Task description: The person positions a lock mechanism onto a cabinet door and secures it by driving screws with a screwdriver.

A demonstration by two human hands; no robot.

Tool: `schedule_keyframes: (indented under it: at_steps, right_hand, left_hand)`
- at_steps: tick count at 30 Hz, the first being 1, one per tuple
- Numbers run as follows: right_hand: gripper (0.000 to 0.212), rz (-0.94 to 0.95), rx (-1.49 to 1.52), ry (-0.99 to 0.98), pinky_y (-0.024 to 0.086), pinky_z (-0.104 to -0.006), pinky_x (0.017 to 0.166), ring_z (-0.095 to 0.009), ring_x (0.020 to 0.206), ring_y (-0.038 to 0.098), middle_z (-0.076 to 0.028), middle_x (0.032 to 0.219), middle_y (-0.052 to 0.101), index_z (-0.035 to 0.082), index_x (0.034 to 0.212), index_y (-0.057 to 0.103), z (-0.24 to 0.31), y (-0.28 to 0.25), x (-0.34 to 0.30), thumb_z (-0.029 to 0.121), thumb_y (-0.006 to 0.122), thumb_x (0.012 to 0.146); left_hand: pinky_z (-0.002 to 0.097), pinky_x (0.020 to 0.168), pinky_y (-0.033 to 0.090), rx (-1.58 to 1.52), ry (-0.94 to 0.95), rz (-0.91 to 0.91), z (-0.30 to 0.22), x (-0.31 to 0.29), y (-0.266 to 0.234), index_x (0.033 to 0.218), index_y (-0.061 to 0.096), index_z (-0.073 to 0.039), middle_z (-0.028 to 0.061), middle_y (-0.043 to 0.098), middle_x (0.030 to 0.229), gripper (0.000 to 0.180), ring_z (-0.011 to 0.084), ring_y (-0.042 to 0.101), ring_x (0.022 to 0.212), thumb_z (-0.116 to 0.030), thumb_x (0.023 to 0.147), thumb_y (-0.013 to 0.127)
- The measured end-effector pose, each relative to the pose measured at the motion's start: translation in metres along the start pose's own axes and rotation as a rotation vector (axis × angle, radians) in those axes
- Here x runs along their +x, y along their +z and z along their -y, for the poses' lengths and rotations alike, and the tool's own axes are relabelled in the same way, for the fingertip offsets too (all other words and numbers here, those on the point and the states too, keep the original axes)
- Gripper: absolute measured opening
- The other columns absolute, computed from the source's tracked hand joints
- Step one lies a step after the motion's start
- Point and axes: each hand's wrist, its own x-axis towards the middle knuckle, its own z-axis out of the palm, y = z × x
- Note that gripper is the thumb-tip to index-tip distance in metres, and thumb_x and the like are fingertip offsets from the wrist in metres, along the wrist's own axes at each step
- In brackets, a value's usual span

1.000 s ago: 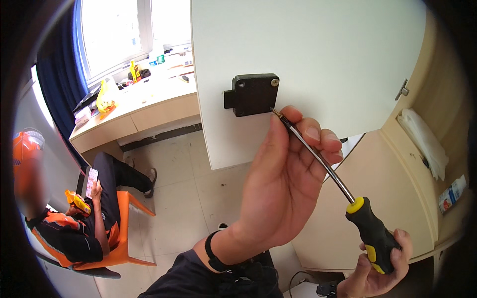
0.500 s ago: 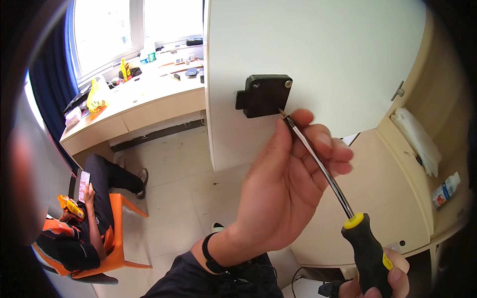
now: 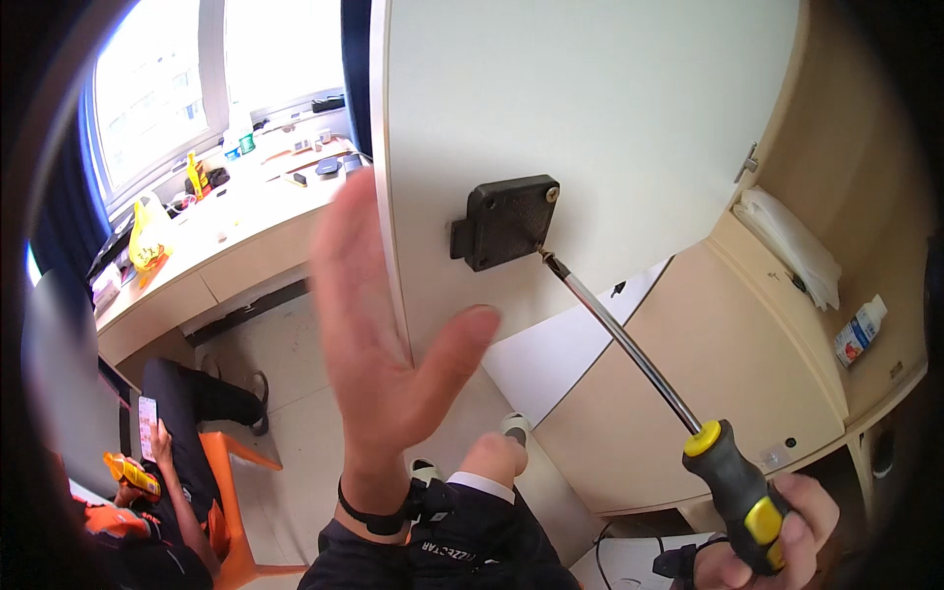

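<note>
My right hand (image 3: 801, 526) grips the black and yellow handle of a screwdriver (image 3: 634, 346). Its long metal shaft slants up to the left, and the tip meets a small screw (image 3: 543, 252) at the lower right corner of a black lock (image 3: 511, 221). That lock sits against a white cabinet door (image 3: 610, 108), with another screw (image 3: 553, 195) in its upper right corner. Raised beside the door's left edge, my left hand (image 3: 383, 334) is empty, its thumb apart from the fingers. A dark band circles the left wrist.
To the left a person (image 3: 157, 492) sits on an orange chair (image 3: 231, 511), holding a phone and a yellow bottle. A desk (image 3: 187, 285) with scattered items stands under the window. On the right, a cabinet shelf holds a plastic bag (image 3: 792, 246) and a white bottle (image 3: 861, 329).
My left hand has let go of the screw and screwdriver tip, moved left, and opened. The screwdriver stays at the screw in my right hand. The view has shifted somewhat.
</note>
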Motion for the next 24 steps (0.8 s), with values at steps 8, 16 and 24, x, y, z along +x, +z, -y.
schedule_keyframes:
  at_steps: [8, 16, 24]
  right_hand:
    - [0.034, -0.301, -0.099, -0.265, 0.042, -0.0251, 0.037, -0.018, 0.047, 0.048, -0.016, 0.076, 0.049, -0.001, 0.101, 0.038, -0.015, 0.002, 0.014, 0.03, 0.046, 0.092]
    - [0.061, 0.722, -0.474, 0.372, 0.036, -0.0259, 0.045, -0.013, 0.05, 0.045, -0.009, 0.065, 0.047, 0.002, 0.107, 0.042, 0.022, -0.088, 0.035, 0.055, 0.055, 0.079]
    - [0.074, -0.115, -0.139, 0.304, 0.041, -0.0236, 0.045, -0.016, 0.057, 0.049, -0.016, 0.09, 0.049, 0.008, 0.132, 0.025, 0.001, -0.038, 0.002, 0.058, 0.048, 0.083]
  left_hand:
    - [0.022, 0.069, 0.042, -0.203, -0.434, 0.213, -0.016, -0.009, 0.001, 0.112, 0.049, 0.002, 0.0028, 0.058, 0.087, 0.036, 0.0093, 0.051, 0.077, -0.011, 0.082, 0.064]
    - [0.0226, 0.068, 0.042, -0.237, -0.447, 0.176, -0.038, -0.019, 0.001, 0.106, 0.049, 0.002, 0.0045, 0.057, 0.087, 0.032, 0.0102, 0.05, 0.076, -0.011, 0.081, 0.065]
    - [0.0228, 0.072, 0.041, -0.19, -0.444, 0.197, -0.049, -0.026, 0.004, 0.108, 0.048, 0.003, 0.0059, 0.056, 0.093, 0.035, 0.0114, 0.05, 0.081, -0.014, 0.082, 0.064]
